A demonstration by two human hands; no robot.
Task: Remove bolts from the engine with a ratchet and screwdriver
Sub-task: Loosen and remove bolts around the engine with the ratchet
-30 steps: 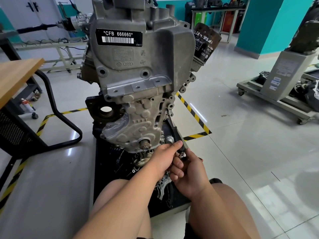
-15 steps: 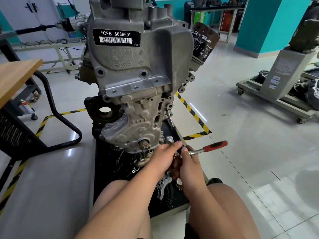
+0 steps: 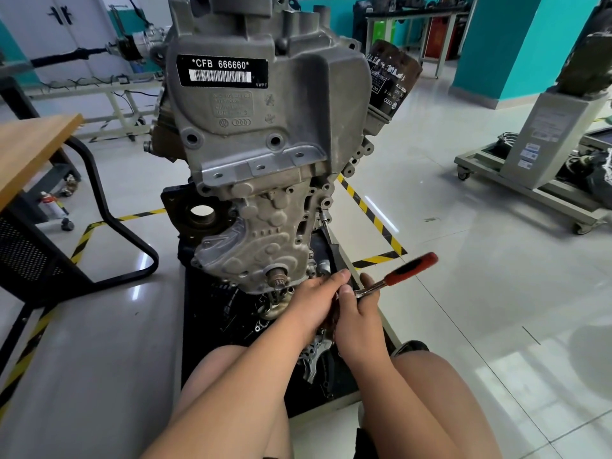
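Far left: corner of a wooden counter (image 3: 29,144), with a black tube frame (image 3: 109,207) bent along the floor beneath it.

Centre: the engine (image 3: 265,144) stands upright on a black base (image 3: 205,326) on the tiled floor. High on its grey cover is a black label (image 3: 222,71) reading *CFB 666660*. A dark oil filter (image 3: 392,79) juts out from the upper right side.

Lower right edge of the engine: a slim screwdriver (image 3: 334,256), thin shaft and dark handle, slants up to a bolt boss on the casting.

Hands are together, touching, just below the engine's bottom right corner. The left hand (image 3: 318,299) reaches across with its fingers curled at the butt of the screwdriver handle. It appears to pinch it, though the contact is partly hidden. The right hand (image 3: 359,313) is clamped round the metal shank of the ratchet (image 3: 410,268). The ratchet's red and black handle sticks out up and to the right, clear of the fingers; its head is buried between the two hands.

Behind them: yellow and black floor tape (image 3: 371,217).

Far right: a wheeled stand (image 3: 530,180) carrying a grey box.
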